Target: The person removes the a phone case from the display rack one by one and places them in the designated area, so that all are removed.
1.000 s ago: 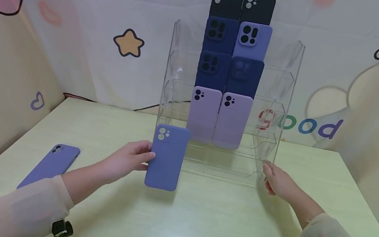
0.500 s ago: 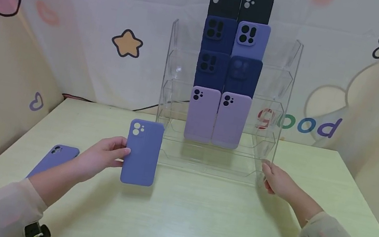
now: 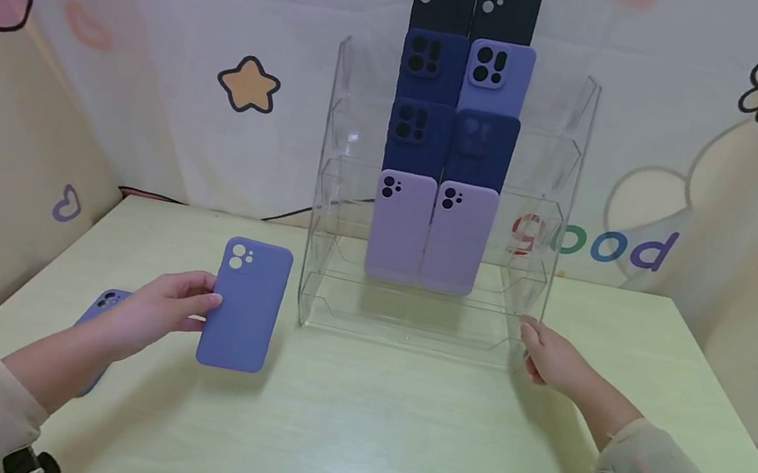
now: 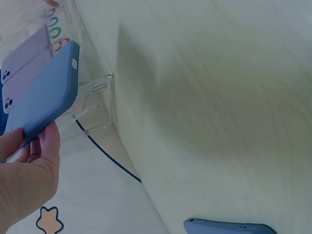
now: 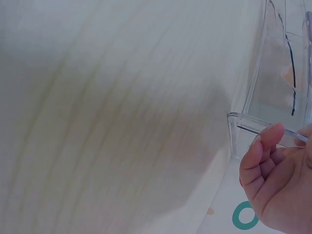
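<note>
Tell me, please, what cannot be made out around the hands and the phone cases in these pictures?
- Second blue case on the table: head view, mostly hidden behind the left forearm; left wrist view, cut off by the bottom edge.
- Left hand: fingers behind the held blue case hidden.
- Right hand: its contact with the clear rack unclear; right wrist view blurred.

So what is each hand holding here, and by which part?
The left hand pinches the blue phone case by its left long edge. The right hand rests its fingers on the clear display rack at the lower right corner.
</note>
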Demonstrator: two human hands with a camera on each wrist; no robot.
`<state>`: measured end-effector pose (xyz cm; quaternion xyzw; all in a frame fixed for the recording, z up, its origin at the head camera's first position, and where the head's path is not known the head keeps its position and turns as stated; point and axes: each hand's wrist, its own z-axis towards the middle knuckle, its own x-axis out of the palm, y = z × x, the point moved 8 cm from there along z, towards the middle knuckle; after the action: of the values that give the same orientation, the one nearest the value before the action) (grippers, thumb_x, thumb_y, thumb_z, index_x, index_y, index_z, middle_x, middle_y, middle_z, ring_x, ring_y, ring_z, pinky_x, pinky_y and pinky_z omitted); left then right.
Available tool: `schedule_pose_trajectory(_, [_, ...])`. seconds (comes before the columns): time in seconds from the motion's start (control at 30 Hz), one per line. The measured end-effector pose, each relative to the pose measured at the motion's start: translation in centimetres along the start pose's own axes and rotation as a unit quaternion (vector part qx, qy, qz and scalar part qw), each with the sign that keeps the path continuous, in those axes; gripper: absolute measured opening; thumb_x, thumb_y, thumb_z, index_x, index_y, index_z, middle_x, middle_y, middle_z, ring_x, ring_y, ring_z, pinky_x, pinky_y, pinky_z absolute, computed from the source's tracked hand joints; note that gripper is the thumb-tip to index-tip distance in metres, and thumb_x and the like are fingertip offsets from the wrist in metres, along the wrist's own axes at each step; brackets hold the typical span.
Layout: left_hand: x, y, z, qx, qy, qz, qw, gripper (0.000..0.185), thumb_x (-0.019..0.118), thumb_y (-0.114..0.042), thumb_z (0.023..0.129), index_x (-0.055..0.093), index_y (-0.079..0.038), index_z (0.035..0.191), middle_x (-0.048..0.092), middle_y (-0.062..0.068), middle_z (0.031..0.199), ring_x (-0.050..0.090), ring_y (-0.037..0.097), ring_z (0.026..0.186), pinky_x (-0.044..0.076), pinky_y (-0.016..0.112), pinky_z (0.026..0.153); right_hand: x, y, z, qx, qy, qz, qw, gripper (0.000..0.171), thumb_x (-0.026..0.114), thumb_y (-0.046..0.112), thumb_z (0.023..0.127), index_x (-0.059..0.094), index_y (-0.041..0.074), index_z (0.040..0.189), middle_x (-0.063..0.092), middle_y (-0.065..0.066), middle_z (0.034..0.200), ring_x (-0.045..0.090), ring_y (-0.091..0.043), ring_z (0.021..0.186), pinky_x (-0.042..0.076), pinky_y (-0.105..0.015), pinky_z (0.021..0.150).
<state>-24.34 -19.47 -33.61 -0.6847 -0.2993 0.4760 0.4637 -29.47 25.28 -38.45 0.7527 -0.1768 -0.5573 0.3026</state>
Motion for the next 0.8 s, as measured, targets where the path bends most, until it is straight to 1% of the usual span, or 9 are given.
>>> schedule_pose_trajectory(0.13, [-0.9,0.3,-0.5,-0.004,-0.008,0.010,0.9999,0.034,0.047,-0.019,0.099,0.047,0.009,0.117,0.056,0.016,0.107,0.058,0.025,0.101,0.048,0.040,0.090,0.0,0.3,0.2,-0.002,-0.001,0.003,1.000,0.057,0.022,0.030,0.104,0.018,-0.012,0.141,0.042,-0.002,0.059,0.039,-0.015,0.050,0.040,-0.032,0.057])
schedule_pose_trajectory(0.33, [-1.6,1.3,-0.8,-0.025,-0.015,0.027,0.9992,0.039,0.048,-0.019,0.099,0.045,0.012,0.123,0.060,0.016,0.108,0.060,0.024,0.098,0.049,0.039,0.088,-0.2,0.3,0.0,-0.005,0.003,-0.009,1.000,0.054,0.023,0.025,0.104,0.018,-0.014,0.140,0.042,-0.002,0.059,0.040,-0.015,0.050,0.041,-0.031,0.058])
schedule_pose_trajectory(0.47, [-2.1,2.7,-0.9,-0.044,-0.026,0.034,0.9981,0.042,0.049,-0.017,0.098,0.043,0.015,0.124,0.061,0.017,0.107,0.061,0.024,0.096,0.051,0.039,0.085,-0.3,0.2,0.0,0.002,0.012,-0.003,1.000,0.054,0.023,0.026,0.104,0.018,-0.014,0.140,0.044,-0.003,0.062,0.041,-0.016,0.053,0.042,-0.031,0.058])
schedule_pose_trajectory(0.63, [-2.9,4.9,-1.5,-0.081,-0.037,0.044,0.9951,0.046,0.051,-0.018,0.097,0.042,0.016,0.127,0.061,0.018,0.109,0.062,0.025,0.096,0.051,0.039,0.083,0.0,0.1,0.0,0.015,0.032,0.002,0.999,0.053,0.025,0.032,0.104,0.027,-0.010,0.136,0.049,-0.006,0.068,0.048,-0.018,0.059,0.044,-0.031,0.059])
schedule_pose_trajectory(0.7, [-3.1,5.4,-1.6,-0.084,-0.040,0.051,0.9944,0.047,0.051,-0.018,0.097,0.042,0.017,0.126,0.061,0.020,0.109,0.062,0.025,0.096,0.052,0.040,0.082,0.0,0.1,-0.1,0.019,0.034,-0.005,0.999,0.055,0.026,0.037,0.103,0.031,-0.009,0.133,0.050,-0.007,0.071,0.050,-0.019,0.061,0.045,-0.031,0.060])
schedule_pose_trajectory(0.8, [-3.4,6.0,-1.7,-0.082,-0.045,0.050,0.9943,0.047,0.051,-0.016,0.097,0.041,0.020,0.125,0.062,0.021,0.107,0.063,0.025,0.093,0.053,0.040,0.080,-0.4,0.3,-0.1,0.019,0.028,-0.012,0.999,0.059,0.027,0.043,0.102,0.034,-0.007,0.132,0.051,-0.008,0.072,0.051,-0.020,0.063,0.045,-0.032,0.060])
